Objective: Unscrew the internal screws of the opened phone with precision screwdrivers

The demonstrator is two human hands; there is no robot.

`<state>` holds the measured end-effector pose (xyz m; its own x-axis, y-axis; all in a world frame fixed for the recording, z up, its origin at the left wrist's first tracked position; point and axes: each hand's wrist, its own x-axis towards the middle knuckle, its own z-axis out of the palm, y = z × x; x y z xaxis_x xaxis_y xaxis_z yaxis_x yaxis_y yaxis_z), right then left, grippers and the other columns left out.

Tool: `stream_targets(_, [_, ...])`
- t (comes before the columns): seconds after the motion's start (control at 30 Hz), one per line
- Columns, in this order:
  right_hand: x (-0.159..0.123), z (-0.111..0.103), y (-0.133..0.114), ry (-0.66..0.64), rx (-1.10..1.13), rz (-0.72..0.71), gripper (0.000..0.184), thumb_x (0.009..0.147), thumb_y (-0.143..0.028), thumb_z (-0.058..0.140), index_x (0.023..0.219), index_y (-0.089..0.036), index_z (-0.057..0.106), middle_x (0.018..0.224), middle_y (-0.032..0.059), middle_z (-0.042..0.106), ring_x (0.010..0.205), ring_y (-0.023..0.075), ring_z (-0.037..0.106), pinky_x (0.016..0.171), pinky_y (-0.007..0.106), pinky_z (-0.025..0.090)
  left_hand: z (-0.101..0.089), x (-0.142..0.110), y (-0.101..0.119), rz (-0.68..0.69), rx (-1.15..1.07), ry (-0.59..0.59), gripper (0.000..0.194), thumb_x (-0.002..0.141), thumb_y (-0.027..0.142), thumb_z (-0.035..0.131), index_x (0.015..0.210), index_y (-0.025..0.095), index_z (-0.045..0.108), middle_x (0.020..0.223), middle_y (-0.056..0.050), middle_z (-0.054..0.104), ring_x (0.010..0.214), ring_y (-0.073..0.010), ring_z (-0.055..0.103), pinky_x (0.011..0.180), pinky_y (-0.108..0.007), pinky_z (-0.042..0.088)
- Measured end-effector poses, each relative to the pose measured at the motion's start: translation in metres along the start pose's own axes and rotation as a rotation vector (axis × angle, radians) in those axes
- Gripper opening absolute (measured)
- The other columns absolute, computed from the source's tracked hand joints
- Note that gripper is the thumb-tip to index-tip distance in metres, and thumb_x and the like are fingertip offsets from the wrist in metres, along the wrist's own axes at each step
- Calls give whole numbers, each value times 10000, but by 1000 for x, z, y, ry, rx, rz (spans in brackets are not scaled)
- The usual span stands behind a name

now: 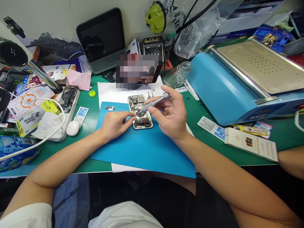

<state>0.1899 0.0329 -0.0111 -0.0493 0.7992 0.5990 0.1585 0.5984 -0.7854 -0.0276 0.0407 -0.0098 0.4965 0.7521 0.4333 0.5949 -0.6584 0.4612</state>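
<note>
An opened phone (143,121), its internal parts exposed, lies on a blue mat (142,152). My left hand (117,125) is closed at the phone's left edge, with thumb and forefinger steadying it. In my right hand (174,115) is a grey screwdriver (161,100), gripped between the fingers. The driver slants down and left, its tip inside the phone frame. Whether the tip touches a screw is too small to tell. A small metal-and-black phone part (110,108) rests on the mat to the left. Tweezers (150,94) lie just beyond the phone.
A partly blurred phone screen (148,74) stands behind the mat, beside a glass jar (178,74). At right are a blue heating-plate machine (213,85) and a white cigarette box (251,144). Boxes (30,98) and a lamp stand (44,76) crowd the left. Another person's arm (292,161) reaches in at far right.
</note>
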Motion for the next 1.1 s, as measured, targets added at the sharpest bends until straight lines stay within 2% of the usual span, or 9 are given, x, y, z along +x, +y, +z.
stream_targets(0.63, [0,-1,-1,-3,-18,-38,592,970,-234,660,1495,-382,429,1121,49,752,1036,232,754,825,378,695,-1,1,2,-41,7,-22,224,980,326,596,1011,204,781,573,32,629,500,-99,538,550,-233,343])
stream_targets(0.83, [0,0,-1,11,-2,-42,604,959,-194,668,1488,-385,446,1105,44,752,1026,222,754,822,359,689,-1,0,2,-63,7,-20,233,980,335,608,1075,199,773,581,36,623,506,-96,541,555,-232,342])
stream_targets(1.1, [0,-1,0,21,-31,-55,599,961,-205,660,1495,-358,436,1106,54,751,994,227,750,798,373,693,0,0,2,-91,10,-42,245,980,345,604,1082,209,780,599,25,647,520,-101,543,564,-235,344])
